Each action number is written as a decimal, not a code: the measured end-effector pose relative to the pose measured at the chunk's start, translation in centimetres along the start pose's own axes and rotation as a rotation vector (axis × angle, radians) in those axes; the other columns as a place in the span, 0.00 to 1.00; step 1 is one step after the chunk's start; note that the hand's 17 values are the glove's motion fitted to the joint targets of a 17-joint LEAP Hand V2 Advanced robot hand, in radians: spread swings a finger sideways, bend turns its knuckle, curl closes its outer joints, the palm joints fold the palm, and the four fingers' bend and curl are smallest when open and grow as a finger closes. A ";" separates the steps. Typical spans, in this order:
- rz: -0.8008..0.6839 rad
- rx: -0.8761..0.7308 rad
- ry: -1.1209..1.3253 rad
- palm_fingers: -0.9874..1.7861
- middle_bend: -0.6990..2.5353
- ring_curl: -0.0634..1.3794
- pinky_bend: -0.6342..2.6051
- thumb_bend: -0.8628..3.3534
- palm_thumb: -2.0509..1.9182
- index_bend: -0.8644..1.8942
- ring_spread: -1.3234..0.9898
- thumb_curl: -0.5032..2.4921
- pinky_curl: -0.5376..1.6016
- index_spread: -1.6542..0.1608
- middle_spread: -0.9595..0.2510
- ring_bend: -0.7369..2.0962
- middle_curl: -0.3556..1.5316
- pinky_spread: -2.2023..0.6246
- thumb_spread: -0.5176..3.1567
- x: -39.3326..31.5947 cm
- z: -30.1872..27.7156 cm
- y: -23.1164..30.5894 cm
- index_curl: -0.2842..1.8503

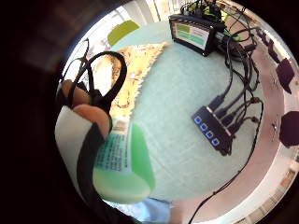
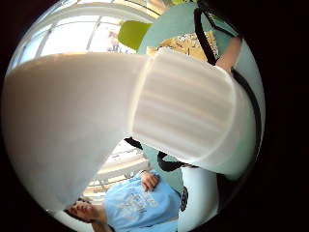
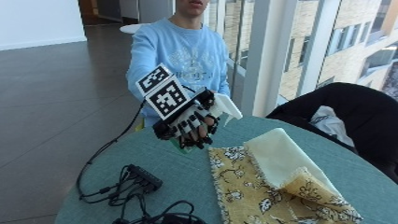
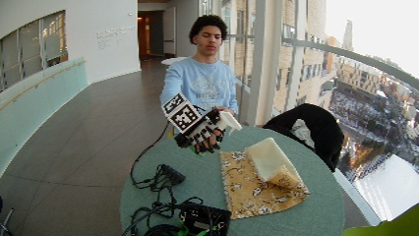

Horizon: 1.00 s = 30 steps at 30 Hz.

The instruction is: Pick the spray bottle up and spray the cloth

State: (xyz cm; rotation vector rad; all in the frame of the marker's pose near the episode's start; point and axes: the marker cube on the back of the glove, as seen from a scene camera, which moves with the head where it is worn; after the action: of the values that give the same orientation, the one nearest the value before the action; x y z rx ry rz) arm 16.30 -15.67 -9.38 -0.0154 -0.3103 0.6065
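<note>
The person's gloved right hand (image 3: 187, 122) was raised above the near-left part of the round teal table (image 3: 187, 172), its fingers (image 3: 198, 135) curled around a spray bottle (image 3: 225, 108). The bottle's white trigger head stuck out to the right of the hand, nozzle toward the cloth side, and a bit of its green body (image 1: 125, 168) showed below the fingers, clear of the tabletop. In the little finger side palm view the green body with its printed label lay right against the palm.

The cloth (image 3: 273, 191) lay flat on the table to the right of the hand, well apart from the bottle. It was yellow with a dark floral print, and 1 corner was folded over so the plain pale underside (image 3: 280, 156) faced up.

On the left of the table sat a black hub (image 3: 144, 176) with cables (image 3: 112, 191) plugged in, and farther along, in the wide view, a black device with a screen (image 4: 206, 219). A dark jacket (image 3: 348, 112) hung on a chair at the right.
</note>
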 end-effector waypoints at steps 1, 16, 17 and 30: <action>0.008 -0.005 0.007 0.79 0.30 0.32 0.32 0.20 0.74 0.36 0.53 0.34 0.44 0.77 0.72 0.44 0.42 0.74 0.37 0.0 0.2 -0.2 0.30; 0.040 -0.035 0.039 0.79 0.31 0.32 0.33 0.20 0.73 0.37 0.53 0.34 0.44 0.77 0.72 0.44 0.42 0.74 0.39 -0.3 0.8 -1.3 0.31; 0.041 -0.039 0.042 0.79 0.31 0.32 0.33 0.20 0.73 0.37 0.53 0.34 0.44 0.77 0.72 0.44 0.42 0.74 0.39 -0.4 0.8 -1.3 0.31; 0.035 -0.057 0.074 0.80 0.31 0.32 0.33 0.20 0.72 0.37 0.53 0.34 0.44 0.78 0.73 0.45 0.43 0.73 0.39 -0.6 1.3 -1.4 0.31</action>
State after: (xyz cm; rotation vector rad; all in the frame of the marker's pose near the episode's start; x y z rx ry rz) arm 16.19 -17.27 -8.17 -0.0978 -0.2561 0.6298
